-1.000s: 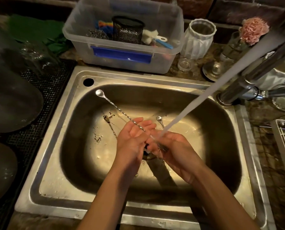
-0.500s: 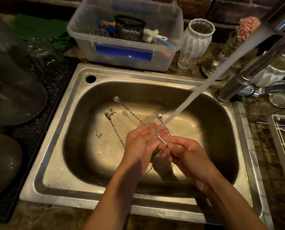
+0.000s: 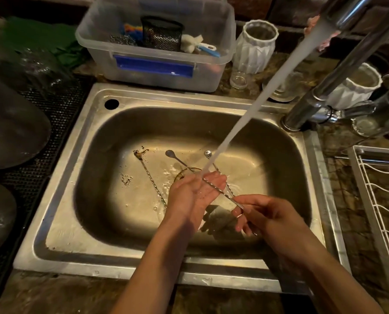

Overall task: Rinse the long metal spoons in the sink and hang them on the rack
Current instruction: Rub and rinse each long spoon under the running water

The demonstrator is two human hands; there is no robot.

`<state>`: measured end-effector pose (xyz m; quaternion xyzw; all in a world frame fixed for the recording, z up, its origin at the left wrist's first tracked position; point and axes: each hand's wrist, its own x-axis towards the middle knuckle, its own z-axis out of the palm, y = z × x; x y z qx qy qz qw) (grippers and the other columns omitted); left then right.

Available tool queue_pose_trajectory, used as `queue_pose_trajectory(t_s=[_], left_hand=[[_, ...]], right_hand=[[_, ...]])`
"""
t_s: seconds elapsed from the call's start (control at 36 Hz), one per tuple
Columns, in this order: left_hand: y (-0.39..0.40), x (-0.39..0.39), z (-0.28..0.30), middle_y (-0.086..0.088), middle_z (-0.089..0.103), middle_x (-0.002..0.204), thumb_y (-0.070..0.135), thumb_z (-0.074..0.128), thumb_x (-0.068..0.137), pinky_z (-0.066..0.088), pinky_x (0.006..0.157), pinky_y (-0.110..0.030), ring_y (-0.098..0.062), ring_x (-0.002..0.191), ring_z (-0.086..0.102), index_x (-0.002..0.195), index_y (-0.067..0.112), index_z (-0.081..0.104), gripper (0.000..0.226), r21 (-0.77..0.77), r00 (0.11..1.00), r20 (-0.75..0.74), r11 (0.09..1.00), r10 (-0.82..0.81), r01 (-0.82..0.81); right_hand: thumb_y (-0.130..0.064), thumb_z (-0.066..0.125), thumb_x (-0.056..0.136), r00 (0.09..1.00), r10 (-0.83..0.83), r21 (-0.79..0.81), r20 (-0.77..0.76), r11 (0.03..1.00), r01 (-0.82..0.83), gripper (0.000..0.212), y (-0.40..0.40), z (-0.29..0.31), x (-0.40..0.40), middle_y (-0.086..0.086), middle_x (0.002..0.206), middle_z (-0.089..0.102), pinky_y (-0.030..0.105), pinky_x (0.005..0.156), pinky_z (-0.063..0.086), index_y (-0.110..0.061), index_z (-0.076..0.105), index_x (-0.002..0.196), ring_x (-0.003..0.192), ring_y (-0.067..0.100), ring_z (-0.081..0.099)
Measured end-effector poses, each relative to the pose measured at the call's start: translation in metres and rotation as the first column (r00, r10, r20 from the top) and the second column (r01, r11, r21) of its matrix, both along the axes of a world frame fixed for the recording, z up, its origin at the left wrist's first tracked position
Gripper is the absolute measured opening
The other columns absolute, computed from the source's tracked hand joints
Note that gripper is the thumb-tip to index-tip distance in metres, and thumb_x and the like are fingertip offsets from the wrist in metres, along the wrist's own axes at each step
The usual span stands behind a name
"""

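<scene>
Over the steel sink (image 3: 60,177), my left hand (image 3: 193,191) lies palm up with its fingers straight under the water stream (image 3: 245,114). A long twisted metal spoon (image 3: 177,160) rests across those fingers, bowl pointing to the far left. My right hand (image 3: 268,214) pinches the spoon's handle end to the right of my left hand. Two more long spoons lie on the sink floor: a dirty spoon (image 3: 137,153) with crumbs at the left, and another spoon (image 3: 208,153) partly behind the stream.
The chrome faucet (image 3: 306,109) rises at the back right of the sink. A white wire rack (image 3: 374,200) stands at the right edge. Behind the sink are a plastic bin (image 3: 155,64) of cleaning tools, white vases (image 3: 254,48) and small glasses. Dark mats lie left.
My right hand has moved right, away from my left hand, drawing the spoon through my left fingers. The spoon's bowl has slid from the sink's far left toward the middle.
</scene>
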<state>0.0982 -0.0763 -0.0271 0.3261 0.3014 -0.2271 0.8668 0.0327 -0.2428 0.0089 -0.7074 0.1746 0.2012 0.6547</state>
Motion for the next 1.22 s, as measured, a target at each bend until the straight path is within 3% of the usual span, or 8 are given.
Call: queue_pose_trajectory(t_s=[0.14,0.25,0.61,0.78,0.89,1.0,1.08,1.22], left_hand=[[-0.006,0.000,0.003,-0.028,0.073,0.099,-0.001,0.036,0.103,0.062,0.075,-0.040,-0.036,0.093,0.074,0.109,-0.011,0.059,0.026,-0.020,1.000,0.011,1.000,0.003,-0.002],[-0.007,0.004,0.006,-0.028,0.074,0.094,-0.001,0.040,0.101,0.062,0.076,-0.042,-0.035,0.089,0.075,0.102,-0.010,0.061,0.022,-0.018,1.000,0.010,1.000,0.016,-0.016],[0.003,0.004,0.006,-0.031,0.071,0.103,0.000,0.051,0.098,0.061,0.081,-0.045,-0.037,0.093,0.074,0.111,-0.015,0.058,0.021,-0.011,0.999,0.005,0.999,0.033,-0.033],[0.003,0.000,0.004,-0.032,0.071,0.105,0.002,0.044,0.102,0.061,0.080,-0.042,-0.037,0.095,0.073,0.116,-0.013,0.056,0.024,-0.007,1.000,-0.002,1.000,0.007,-0.007],[0.004,0.001,0.001,-0.030,0.072,0.102,0.002,0.041,0.103,0.060,0.082,-0.045,-0.037,0.095,0.073,0.115,-0.011,0.055,0.023,0.029,0.998,-0.014,0.998,-0.059,0.059],[0.002,0.003,0.002,-0.029,0.072,0.103,0.004,0.042,0.103,0.061,0.082,-0.043,-0.036,0.095,0.074,0.118,-0.011,0.053,0.024,0.063,0.996,-0.023,0.994,-0.082,0.084],[0.004,0.005,0.001,-0.027,0.072,0.107,0.004,0.043,0.103,0.062,0.079,-0.038,-0.033,0.097,0.073,0.118,-0.009,0.056,0.024,0.106,0.996,-0.015,0.990,-0.088,0.089],[0.012,0.009,-0.001,-0.021,0.073,0.098,0.003,0.042,0.102,0.060,0.085,-0.034,-0.029,0.100,0.071,0.120,-0.011,0.059,0.028,0.271,0.975,-0.002,0.938,-0.222,0.214]], right_hand=[[-0.008,0.052,0.101,1.000,0.010,-0.044,0.010,0.999,-0.010,0.032,-0.010,0.000,-0.008,0.013,0.079,0.075,0.030,0.071,0.052,-0.029,0.076,0.103,0.061,0.017,0.061],[-0.015,0.053,0.100,1.000,0.022,-0.029,-0.011,0.999,-0.023,0.028,-0.017,0.004,-0.017,0.013,0.083,0.076,0.030,0.072,0.052,-0.032,0.074,0.106,0.063,0.017,0.063],[0.003,0.049,0.098,0.992,-0.002,0.088,-0.128,0.996,0.013,0.020,-0.023,0.030,-0.031,0.018,0.074,0.069,0.026,0.056,0.053,0.006,0.067,0.106,0.053,0.022,0.059],[0.002,0.054,0.098,0.981,0.066,-0.187,-0.181,0.977,-0.100,0.031,-0.013,0.025,-0.025,0.005,0.085,0.076,0.021,0.051,0.050,-0.018,0.071,0.113,0.059,0.015,0.069],[-0.014,0.059,0.098,0.965,0.243,-0.475,-0.100,0.840,-0.261,0.030,0.000,0.027,-0.010,-0.008,0.098,0.075,0.016,0.061,0.051,-0.038,0.071,0.112,0.065,0.005,0.068],[-0.021,0.061,0.097,0.948,0.315,-0.625,-0.053,0.730,-0.277,0.026,0.016,0.019,0.009,-0.006,0.110,0.071,0.021,0.073,0.046,-0.031,0.071,0.120,0.077,0.005,0.062],[-0.020,0.062,0.096,0.950,0.311,-0.668,0.025,0.712,-0.216,0.019,0.027,0.008,0.020,-0.003,0.094,0.070,0.029,0.077,0.051,-0.027,0.076,0.107,0.083,0.017,0.066],[-0.019,0.064,0.093,0.935,0.353,-0.793,0.024,0.576,-0.197,0.015,0.035,-0.022,0.032,-0.002,0.084,0.060,0.024,0.072,0.039,-0.023,0.072,0.105,0.082,0.015,0.052]])
